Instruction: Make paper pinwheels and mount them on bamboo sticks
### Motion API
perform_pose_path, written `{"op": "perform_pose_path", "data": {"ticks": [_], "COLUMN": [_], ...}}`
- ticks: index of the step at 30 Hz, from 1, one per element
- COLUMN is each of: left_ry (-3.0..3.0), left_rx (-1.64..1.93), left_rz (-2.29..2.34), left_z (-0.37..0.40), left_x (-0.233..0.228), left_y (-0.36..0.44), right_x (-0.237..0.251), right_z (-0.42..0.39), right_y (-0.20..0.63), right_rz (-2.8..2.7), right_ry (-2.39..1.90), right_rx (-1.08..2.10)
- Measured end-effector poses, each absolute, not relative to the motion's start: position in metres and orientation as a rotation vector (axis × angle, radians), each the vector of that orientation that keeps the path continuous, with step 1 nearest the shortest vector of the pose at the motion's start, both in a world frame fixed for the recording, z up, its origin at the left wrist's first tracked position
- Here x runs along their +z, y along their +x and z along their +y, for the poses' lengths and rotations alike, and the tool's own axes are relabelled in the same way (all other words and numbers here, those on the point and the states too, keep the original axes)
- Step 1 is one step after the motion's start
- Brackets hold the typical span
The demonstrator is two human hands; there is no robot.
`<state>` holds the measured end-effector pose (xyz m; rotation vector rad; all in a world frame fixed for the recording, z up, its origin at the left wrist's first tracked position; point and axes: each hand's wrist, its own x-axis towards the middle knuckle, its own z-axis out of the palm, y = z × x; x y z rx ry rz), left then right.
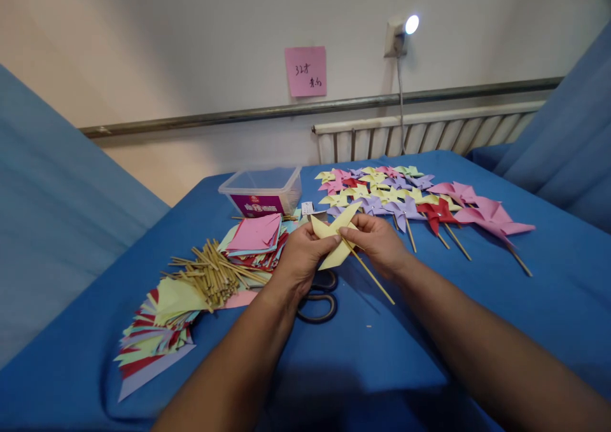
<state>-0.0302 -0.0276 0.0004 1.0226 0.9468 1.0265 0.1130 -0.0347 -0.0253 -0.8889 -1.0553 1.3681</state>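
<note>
A yellow paper pinwheel [331,259] on a thin wooden stick is held between both hands above the table. My left hand [305,254] pinches its left side, thumb near the centre. From the right, my right hand [377,240] grips it near the hub, the thumb pressing close to where the stick joins. The stick [375,282] slants down to the right. Fingers hide part of the hub. Under my left wrist lie scissors [319,308] with dark handles; their blades are hidden.
Finished pinwheels [382,193] in several colours lie at the back right. A clear plastic box [262,190] stands back left. In front are stacked paper squares [255,233], a heap of sticks [212,276] and fanned coloured paper [155,343]. Blue cloth [477,317] covers the table; curtains [57,216] flank it.
</note>
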Motion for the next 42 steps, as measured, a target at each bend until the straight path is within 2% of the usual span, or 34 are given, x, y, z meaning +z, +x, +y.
{"op": "perform_pose_path", "data": {"ticks": [42], "left_ry": [1.027], "left_rx": [1.090], "left_rz": [1.013], "left_z": [-0.0244], "left_x": [0.0081], "left_y": [-0.0362], "right_x": [-0.0247], "right_z": [-0.0342], "right_y": [0.1085], "right_rz": [-1.075], "right_ry": [-0.759], "right_rx": [1.410]}}
